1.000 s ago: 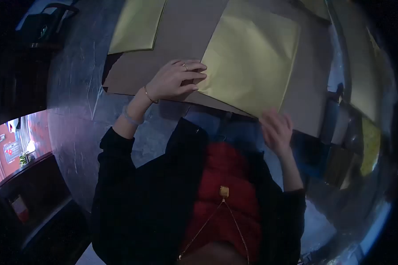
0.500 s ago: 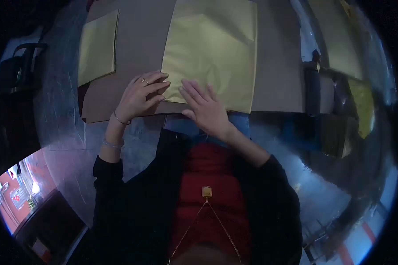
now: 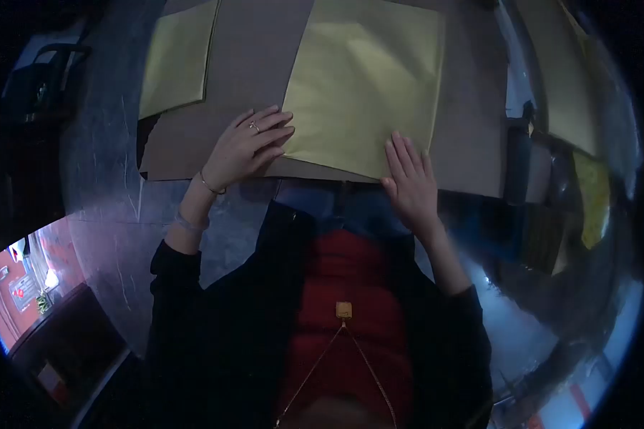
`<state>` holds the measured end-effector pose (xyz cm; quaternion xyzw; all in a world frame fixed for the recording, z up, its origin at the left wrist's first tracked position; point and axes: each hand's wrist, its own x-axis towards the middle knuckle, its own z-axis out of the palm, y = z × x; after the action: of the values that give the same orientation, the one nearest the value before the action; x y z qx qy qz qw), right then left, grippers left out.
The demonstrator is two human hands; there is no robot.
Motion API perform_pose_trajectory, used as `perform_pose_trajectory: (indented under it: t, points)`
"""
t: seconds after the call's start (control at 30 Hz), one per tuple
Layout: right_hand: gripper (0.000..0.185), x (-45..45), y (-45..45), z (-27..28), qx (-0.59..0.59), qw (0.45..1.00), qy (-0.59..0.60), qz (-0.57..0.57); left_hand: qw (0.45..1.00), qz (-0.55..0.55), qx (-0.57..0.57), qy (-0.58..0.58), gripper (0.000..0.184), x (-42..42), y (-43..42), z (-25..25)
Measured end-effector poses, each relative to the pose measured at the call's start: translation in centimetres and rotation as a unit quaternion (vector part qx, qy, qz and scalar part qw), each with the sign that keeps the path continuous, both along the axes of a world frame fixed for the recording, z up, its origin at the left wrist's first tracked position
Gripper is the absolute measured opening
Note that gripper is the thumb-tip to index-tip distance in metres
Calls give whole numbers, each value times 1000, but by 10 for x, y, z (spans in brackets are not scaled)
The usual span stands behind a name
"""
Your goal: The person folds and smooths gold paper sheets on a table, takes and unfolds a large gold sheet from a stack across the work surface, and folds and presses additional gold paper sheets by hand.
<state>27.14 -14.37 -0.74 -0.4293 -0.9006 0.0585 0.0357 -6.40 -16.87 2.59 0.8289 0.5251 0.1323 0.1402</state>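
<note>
A large yellow sheet (image 3: 365, 86) lies on a brown board (image 3: 254, 53) in front of me. At the sheet's lower left edge is my left hand (image 3: 250, 146), its fingers apart and their tips touching the edge. My right hand (image 3: 411, 179) lies with fingers stretched out over the sheet's lower right corner. Neither hand grips anything. A smaller yellow piece (image 3: 179, 61), which looks like a stack or folded sheet, rests on the board's left part.
More yellow material (image 3: 562, 86) lies at the far right, with a crumpled yellow piece (image 3: 592, 200) below it. A dark cylindrical object (image 3: 516, 161) is by the board's right end. A dark bag-like object (image 3: 43, 79) stands at the upper left.
My right hand has moved from near the sheet's lower right corner across to its lower left part, then back to the right corner. My left hand stays at the left edge. The view has shifted.
</note>
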Motion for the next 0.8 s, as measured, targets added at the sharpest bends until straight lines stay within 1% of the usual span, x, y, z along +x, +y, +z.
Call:
perform_pose_trajectory:
  t: [0.13,0.17,0.27,0.3,0.33,0.37,0.47,0.53,0.57,0.6,0.67,0.7,0.73,0.8]
  points:
    - [54,-2,0,1,18,1000,24,1,992,6,107,65,36,31,-19,2]
    - [54,-2,0,1,19,1000,22,1,996,5,88,9,36,49,-23,6]
    - [54,-2,0,-2,12,1000,23,1,995,-24,66,-72,38,101,-35,-17]
    - [54,-1,1,-1,13,1000,22,1,994,-33,61,-89,41,114,-36,-24]
    - [54,-1,2,-1,3,999,35,5,994,-36,57,-87,54,121,-34,-28]
    - [55,0,0,-2,-10,999,49,9,994,-37,52,-89,54,121,-35,-30]
    - [55,1,0,-5,-13,999,45,7,994,35,50,-87,69,109,-28,-19]
    - [56,1,-1,-4,-11,999,38,7,996,43,60,-56,68,90,-27,-20]
    - [56,1,-1,-3,-2,1000,30,9,997,35,55,-33,61,85,-28,-21]
    - [56,0,-1,0,-6,999,31,9,998,36,52,-31,61,83,-29,-22]
    - [56,-1,0,4,-26,999,45,6,998,35,38,-30,55,82,-29,-23]
    - [56,-1,0,3,-26,999,45,7,996,47,39,-64,40,85,-29,-20]
    - [56,-1,0,2,-27,999,43,6,996,46,39,-64,40,86,-28,-22]
    - [56,-2,-1,4,-28,999,40,4,991,66,100,-64,28,87,-26,-32]
